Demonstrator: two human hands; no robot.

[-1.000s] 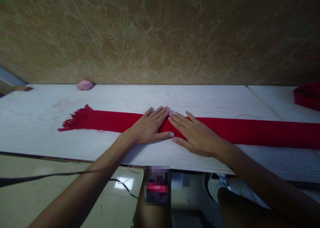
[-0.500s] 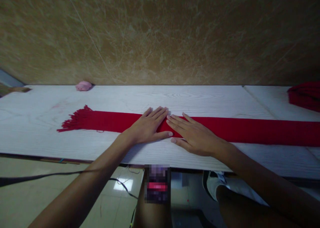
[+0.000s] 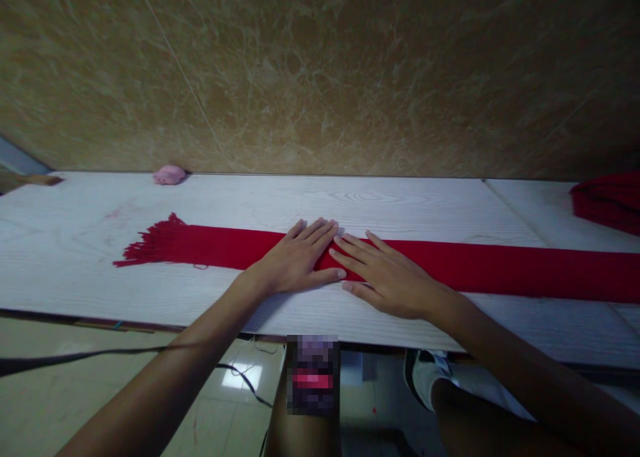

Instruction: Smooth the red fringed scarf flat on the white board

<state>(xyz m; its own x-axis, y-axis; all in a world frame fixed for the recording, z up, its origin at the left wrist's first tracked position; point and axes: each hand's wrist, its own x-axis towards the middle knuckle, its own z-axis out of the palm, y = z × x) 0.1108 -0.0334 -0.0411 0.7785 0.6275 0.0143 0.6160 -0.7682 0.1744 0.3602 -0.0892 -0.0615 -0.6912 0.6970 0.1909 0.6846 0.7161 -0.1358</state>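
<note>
A long red scarf (image 3: 490, 267) lies flat in a narrow strip across the white wood-grain table (image 3: 280, 200). Its fringed end is spread out at the left, and its other end runs out of view at the right. My left hand (image 3: 295, 260) rests palm down on the scarf with fingers stretched and thumb out. Close beside it, my right hand (image 3: 387, 273) also lies flat on the cloth, fingers extended toward the left. The fingertips of the two hands nearly meet. Neither hand grips the fabric.
Against the marbled wall (image 3: 310, 77) sits a small pink object (image 3: 170, 175). Another bundle of red cloth (image 3: 607, 202) lies at the far right. A dark cord (image 3: 90, 357) crosses below the table's front edge, and a shoe (image 3: 427, 380) shows on the floor.
The view has tilted slightly, so the table and scarf sit a little lower, most at the right. Both hands stay in the same place on the scarf.
</note>
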